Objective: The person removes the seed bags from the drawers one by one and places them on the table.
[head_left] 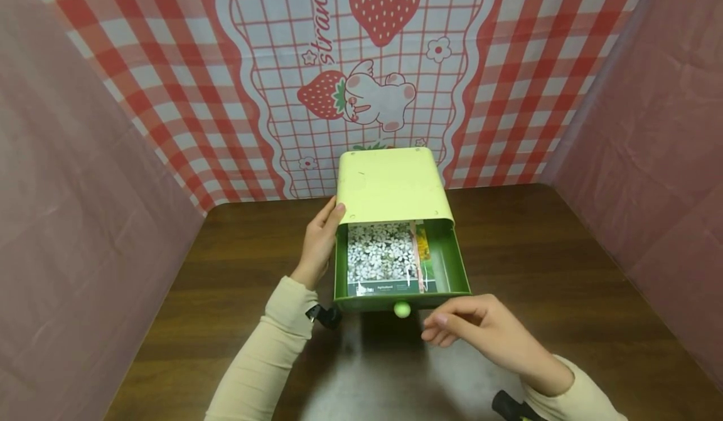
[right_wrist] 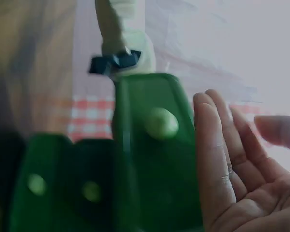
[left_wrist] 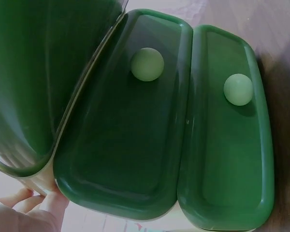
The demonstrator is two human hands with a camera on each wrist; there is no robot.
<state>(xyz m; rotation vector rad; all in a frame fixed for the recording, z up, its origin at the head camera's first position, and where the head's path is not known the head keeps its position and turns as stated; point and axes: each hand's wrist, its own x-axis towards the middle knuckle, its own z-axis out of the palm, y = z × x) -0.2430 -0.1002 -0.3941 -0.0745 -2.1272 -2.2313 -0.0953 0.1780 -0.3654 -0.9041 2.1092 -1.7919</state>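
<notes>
A small drawer cabinet (head_left: 392, 186) with a pale yellow-green top stands on the table, its dark green top drawer (head_left: 449, 258) pulled out. Inside lie a flat card or packet (head_left: 381, 255) printed with white flowers and, partly under it, one with yellow flowers (head_left: 423, 248). My left hand (head_left: 321, 245) rests against the cabinet's left side, thumb at the top front edge. Beside the drawer's round green knob (head_left: 402, 309), my right hand (head_left: 480, 330) has loosely bent fingers and holds nothing. In the right wrist view, its fingers (right_wrist: 212, 154) are next to the drawer front.
Below the pulled-out drawer, two lower drawers, a middle one (left_wrist: 121, 135) and a bottom one (left_wrist: 227, 154), sit closed. A strawberry-print cloth (head_left: 361, 82) hangs behind the cabinet. Pink curtains (head_left: 73, 189) flank the wooden table (head_left: 536, 251) on both sides.
</notes>
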